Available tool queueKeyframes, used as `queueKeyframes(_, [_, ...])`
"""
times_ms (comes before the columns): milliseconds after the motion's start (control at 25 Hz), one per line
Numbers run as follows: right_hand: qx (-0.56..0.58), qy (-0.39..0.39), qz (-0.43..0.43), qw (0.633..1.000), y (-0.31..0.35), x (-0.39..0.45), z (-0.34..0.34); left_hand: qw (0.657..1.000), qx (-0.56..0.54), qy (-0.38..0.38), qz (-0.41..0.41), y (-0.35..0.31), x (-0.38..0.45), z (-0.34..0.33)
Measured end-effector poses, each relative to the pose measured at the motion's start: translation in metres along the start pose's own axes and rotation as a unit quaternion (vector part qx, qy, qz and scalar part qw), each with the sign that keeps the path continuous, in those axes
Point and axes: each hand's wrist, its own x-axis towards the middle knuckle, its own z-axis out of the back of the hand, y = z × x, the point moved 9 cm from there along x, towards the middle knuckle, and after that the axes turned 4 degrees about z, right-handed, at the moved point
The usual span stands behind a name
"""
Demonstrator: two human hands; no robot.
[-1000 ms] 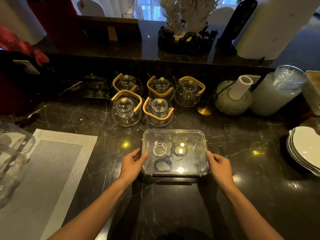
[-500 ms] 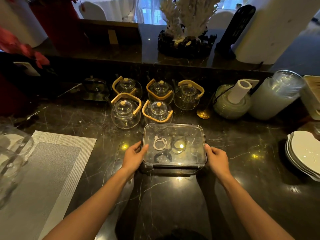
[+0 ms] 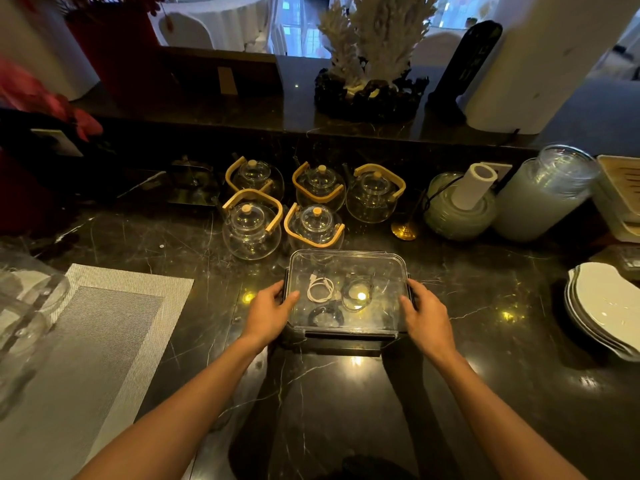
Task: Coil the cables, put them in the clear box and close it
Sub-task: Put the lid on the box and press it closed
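Observation:
The clear box (image 3: 388,268) stands in the middle of the dark marble counter with its clear lid on top. Through the lid I see a coiled white cable (image 3: 320,289), a dark coiled cable (image 3: 356,296) to its right and another dark coil (image 3: 325,315) nearer me. My left hand (image 3: 268,315) presses on the box's left side by the dark latch, thumb on the lid. My right hand (image 3: 427,315) grips the right side the same way.
Several glass teapots (image 3: 251,225) with wooden handles stand just behind the box. A grey placemat (image 3: 86,341) lies at the left, stacked white plates (image 3: 609,306) at the right. A green jar (image 3: 457,209) and a glass jar (image 3: 543,195) sit at back right.
The box has slid a little away from me toward the teapots, with both hands still on its sides.

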Motion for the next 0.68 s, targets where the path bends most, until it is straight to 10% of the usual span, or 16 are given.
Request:
queueKeyframes(280, [-0.144,0.000,0.048,0.988,0.011,-0.002,-0.002,0.983,0.160,-0.035,-0.089,-0.017,-0.005,-0.004])
queueKeyframes(680, [-0.319,0.121,0.162,0.926,0.057,-0.012,-0.069,0.872,0.445,0.040,-0.199,-0.042,-0.017,-0.056])
